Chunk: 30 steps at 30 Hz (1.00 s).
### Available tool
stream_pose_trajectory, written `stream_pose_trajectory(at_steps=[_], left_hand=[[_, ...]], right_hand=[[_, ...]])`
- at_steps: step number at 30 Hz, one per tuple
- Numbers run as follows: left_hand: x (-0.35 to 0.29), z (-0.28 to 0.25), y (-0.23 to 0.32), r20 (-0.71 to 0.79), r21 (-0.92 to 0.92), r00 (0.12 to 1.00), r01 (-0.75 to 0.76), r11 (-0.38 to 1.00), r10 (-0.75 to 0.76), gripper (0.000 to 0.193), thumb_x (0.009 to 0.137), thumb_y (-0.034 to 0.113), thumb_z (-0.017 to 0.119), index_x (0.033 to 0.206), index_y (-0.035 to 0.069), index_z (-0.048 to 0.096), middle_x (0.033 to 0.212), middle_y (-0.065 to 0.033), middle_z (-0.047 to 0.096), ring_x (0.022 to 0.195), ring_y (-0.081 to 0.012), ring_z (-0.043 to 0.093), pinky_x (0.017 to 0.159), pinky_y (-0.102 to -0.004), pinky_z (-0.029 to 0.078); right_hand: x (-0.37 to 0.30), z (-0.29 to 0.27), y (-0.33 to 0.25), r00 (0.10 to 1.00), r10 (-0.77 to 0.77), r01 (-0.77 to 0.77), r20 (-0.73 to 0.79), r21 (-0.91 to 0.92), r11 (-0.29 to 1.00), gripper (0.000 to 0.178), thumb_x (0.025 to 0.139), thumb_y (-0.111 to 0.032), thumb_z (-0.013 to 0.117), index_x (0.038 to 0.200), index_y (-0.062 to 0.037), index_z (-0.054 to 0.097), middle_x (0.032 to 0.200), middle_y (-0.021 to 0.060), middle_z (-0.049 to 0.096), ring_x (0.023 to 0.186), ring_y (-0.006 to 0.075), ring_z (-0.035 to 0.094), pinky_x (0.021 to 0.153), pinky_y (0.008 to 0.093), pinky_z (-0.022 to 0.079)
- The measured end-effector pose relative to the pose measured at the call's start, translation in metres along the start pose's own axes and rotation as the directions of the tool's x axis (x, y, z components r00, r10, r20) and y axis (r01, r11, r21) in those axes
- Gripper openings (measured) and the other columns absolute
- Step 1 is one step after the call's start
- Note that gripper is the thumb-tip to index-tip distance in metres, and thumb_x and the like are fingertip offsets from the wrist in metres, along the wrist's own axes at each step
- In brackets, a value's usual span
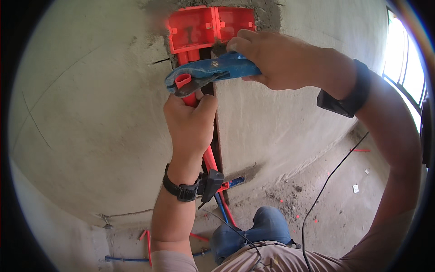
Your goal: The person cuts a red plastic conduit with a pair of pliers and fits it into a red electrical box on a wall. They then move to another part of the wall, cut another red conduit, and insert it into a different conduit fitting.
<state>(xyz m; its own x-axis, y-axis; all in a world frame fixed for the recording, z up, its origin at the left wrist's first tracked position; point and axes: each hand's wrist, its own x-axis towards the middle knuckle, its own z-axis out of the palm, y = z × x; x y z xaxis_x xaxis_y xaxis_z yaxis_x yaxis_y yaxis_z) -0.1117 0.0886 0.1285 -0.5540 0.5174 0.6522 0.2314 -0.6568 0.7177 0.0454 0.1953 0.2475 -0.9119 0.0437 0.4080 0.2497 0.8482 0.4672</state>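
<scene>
A red plastic conduit pipe [210, 159] runs up along a groove in the wall. My left hand [189, 121] is closed round it just below its open top end. My right hand [272, 56] grips the handles of a blue pipe cutter [213, 68]. The cutter's jaw and dark blade lie around the pipe's upper end, just above my left fingers. Above the cutter, a red double junction box [192, 31] is set in the wall, with two short red pipe stubs [188, 56] coming out of its underside.
Lower on the wall sits another small red and blue box [231, 183]. A blue pipe [222, 208] runs down beside the red one. Red pipe offcuts [148, 245], rubble [290, 199] and a white plate [355, 188] lie on the floor. A black cable [326, 181] hangs by my right arm.
</scene>
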Motion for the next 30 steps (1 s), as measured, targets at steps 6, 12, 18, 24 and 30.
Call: stream_pose_trajectory(at_steps=[6,12,18,24,30], left_hand=[[-0.002,0.002,-0.002,0.044,-0.031,0.999,-0.003,1.000,0.005,0.014,0.077,-0.002,0.056,0.072,0.008,0.047,0.061,0.0065,0.042,0.051,-0.0021,0.035,0.044,-0.0221,0.030],[0.000,0.004,-0.007,0.061,-0.044,0.998,0.009,0.999,-0.006,0.015,0.077,-0.002,0.056,0.072,0.008,0.046,0.062,0.0066,0.041,0.053,-0.0021,0.034,0.045,-0.0225,0.029],[0.005,0.010,-0.007,0.013,0.053,0.999,-0.039,0.998,0.038,0.013,0.078,0.000,0.056,0.072,0.005,0.045,0.061,0.0041,0.043,0.056,-0.0038,0.036,0.048,-0.0248,0.033],[0.010,0.023,-0.023,-0.023,0.128,0.980,-0.193,0.973,0.198,0.012,0.079,0.003,0.059,0.075,0.003,0.048,0.058,-0.0024,0.048,0.054,-0.0083,0.043,0.050,-0.0277,0.039],[0.019,0.029,-0.026,-0.049,0.206,0.966,-0.238,0.949,0.253,0.014,0.078,0.005,0.059,0.071,0.002,0.048,0.053,-0.0028,0.047,0.048,-0.0104,0.043,0.046,-0.0300,0.039]], right_hand=[[-0.002,0.003,0.012,0.993,-0.092,0.094,-0.072,0.023,0.995,0.046,0.080,-0.012,0.070,0.124,-0.0074,0.056,0.106,0.0154,0.063,0.095,0.0366,0.065,0.080,0.0479,0.052],[-0.003,0.006,0.015,0.995,-0.076,0.073,-0.064,-0.051,0.996,0.033,0.076,-0.011,0.070,0.108,-0.0076,0.060,0.090,0.0147,0.066,0.087,0.0366,0.066,0.075,0.0472,0.051],[-0.023,-0.014,-0.018,0.984,-0.050,0.042,-0.171,-0.047,0.998,0.028,0.074,-0.008,0.066,0.100,-0.0028,0.059,0.082,0.0153,0.065,0.078,0.0383,0.065,0.072,0.0478,0.052],[-0.033,-0.056,-0.060,0.899,0.230,-0.174,0.372,-0.180,0.968,0.033,0.076,-0.011,0.069,0.103,0.0025,0.056,0.087,0.0220,0.064,0.088,0.0421,0.062,0.080,0.0494,0.048],[-0.035,-0.042,-0.051,0.969,0.231,-0.218,0.087,-0.138,0.966,0.028,0.078,-0.013,0.070,0.097,0.0026,0.057,0.079,0.0224,0.063,0.080,0.0404,0.064,0.072,0.0472,0.050]])
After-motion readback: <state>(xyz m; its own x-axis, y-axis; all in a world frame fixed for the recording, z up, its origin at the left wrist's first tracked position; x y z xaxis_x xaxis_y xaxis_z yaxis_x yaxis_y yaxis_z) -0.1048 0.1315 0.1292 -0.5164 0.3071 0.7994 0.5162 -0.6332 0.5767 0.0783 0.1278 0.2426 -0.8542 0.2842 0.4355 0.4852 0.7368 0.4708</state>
